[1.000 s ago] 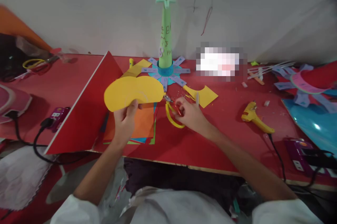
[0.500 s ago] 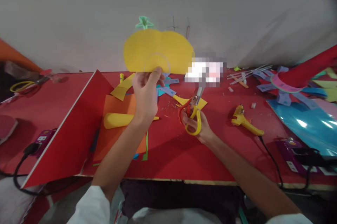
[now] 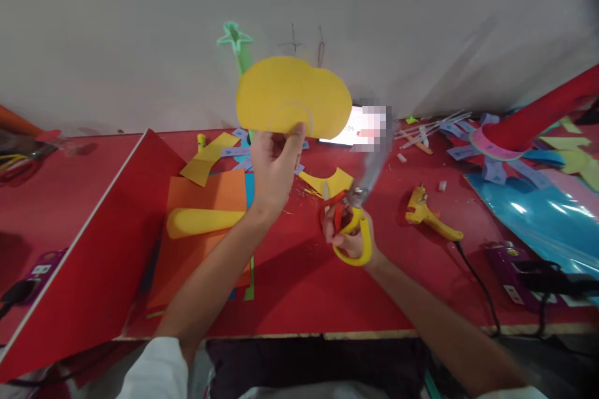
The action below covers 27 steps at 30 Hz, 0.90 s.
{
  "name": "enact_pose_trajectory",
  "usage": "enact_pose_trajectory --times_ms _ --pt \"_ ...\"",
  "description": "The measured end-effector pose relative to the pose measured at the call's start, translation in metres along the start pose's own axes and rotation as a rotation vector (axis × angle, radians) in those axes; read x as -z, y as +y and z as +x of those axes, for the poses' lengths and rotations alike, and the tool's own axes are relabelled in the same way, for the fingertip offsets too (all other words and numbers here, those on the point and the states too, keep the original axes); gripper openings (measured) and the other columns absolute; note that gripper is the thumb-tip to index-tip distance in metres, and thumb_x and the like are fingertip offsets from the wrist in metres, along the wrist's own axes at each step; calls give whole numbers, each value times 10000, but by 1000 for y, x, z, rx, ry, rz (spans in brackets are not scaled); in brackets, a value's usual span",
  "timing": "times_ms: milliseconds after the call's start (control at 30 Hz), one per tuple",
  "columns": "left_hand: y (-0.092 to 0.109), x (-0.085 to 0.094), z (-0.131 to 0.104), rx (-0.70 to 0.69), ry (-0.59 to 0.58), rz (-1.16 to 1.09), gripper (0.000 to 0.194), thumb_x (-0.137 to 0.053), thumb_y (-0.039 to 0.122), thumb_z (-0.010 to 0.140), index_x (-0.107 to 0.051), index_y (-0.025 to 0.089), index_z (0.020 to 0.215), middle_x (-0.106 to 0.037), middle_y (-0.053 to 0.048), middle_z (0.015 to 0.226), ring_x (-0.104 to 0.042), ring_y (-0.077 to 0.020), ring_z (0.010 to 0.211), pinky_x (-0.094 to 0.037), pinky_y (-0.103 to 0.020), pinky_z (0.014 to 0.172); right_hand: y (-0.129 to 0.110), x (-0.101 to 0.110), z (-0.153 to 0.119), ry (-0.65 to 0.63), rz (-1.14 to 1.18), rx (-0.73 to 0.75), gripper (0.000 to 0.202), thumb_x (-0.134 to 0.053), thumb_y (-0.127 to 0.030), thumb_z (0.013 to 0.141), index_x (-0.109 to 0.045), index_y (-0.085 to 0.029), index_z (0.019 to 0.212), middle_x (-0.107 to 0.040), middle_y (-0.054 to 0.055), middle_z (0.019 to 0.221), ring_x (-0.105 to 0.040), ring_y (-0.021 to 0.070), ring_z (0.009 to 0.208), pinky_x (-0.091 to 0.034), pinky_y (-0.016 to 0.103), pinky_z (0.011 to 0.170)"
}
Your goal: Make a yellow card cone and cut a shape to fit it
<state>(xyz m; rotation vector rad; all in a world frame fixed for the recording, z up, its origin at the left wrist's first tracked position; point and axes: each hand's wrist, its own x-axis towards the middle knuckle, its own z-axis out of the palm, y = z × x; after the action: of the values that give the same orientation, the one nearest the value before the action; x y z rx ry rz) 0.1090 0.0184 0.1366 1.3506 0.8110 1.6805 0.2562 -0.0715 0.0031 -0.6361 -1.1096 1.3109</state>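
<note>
A rounded yellow paper cutout (image 3: 292,90) is pinched at its lower edge by my left hand (image 3: 277,168), thumb in front. A pale circle is drawn on the paper near my thumb. My right hand (image 3: 349,233) has its fingers in the handles of a pair of scissors (image 3: 358,199), one handle red and one yellow. Their blades point up and away, apart from the paper. Under the hands, yellow paper offcuts (image 3: 334,183) lie on the red table (image 3: 299,299). A yellow paper cone (image 3: 201,223) rests on orange sheets (image 3: 163,280) beside my left forearm.
A red upright board (image 3: 93,236) stands at the left. On the right lie a yellow glue gun (image 3: 430,215), a purple power strip (image 3: 505,268) and shiny blue sheets (image 3: 524,211). A lit screen (image 3: 349,127) and a green star-topped tube (image 3: 236,43) are at the back.
My left hand and the yellow cutout have shifted right, and the cutout has tilted. The scissors' blades have opened wider as my right hand turned slightly. The view has shifted a little.
</note>
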Motion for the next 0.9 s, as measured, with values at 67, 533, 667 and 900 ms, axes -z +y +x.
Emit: enact_pose_trajectory --times_ms 67,533,667,900 --pt "-1 0 -1 34 -43 -42 513 -867 546 922 -581 203 669 -499 43 588 -447 -73 502 -401 -256 494 0 5 4 44 -77 37 513 -1009 -579 713 -649 -261 895 -620 -35 682 -570 148 593 -484 295 557" --pt "0 6 -7 76 -5 -100 478 -890 558 888 -634 206 691 -537 41 617 -463 -70 527 -418 -244 512 12 7 2 -86 -149 -68 720 -584 -976 866 -551 -257 833 -425 -50 637 -383 133 527 -342 308 516" --pt "2 2 -13 51 4 -152 445 -879 535 913 -655 203 718 -580 35 661 -469 -64 532 -414 -238 512 9 4 0 -70 -273 -67 776 -602 -1015 811 -579 -251 948 -480 -24 779 -412 148 667 -435 329 652" --pt "-7 -10 -33 51 -78 -102 452 -829 497 977 -643 195 697 -600 28 620 -516 -71 530 -421 -235 522 6 5 1 -46 -323 -84 766 -641 -990 813 -590 -232 909 -519 -17 785 -421 133 640 -361 309 601"
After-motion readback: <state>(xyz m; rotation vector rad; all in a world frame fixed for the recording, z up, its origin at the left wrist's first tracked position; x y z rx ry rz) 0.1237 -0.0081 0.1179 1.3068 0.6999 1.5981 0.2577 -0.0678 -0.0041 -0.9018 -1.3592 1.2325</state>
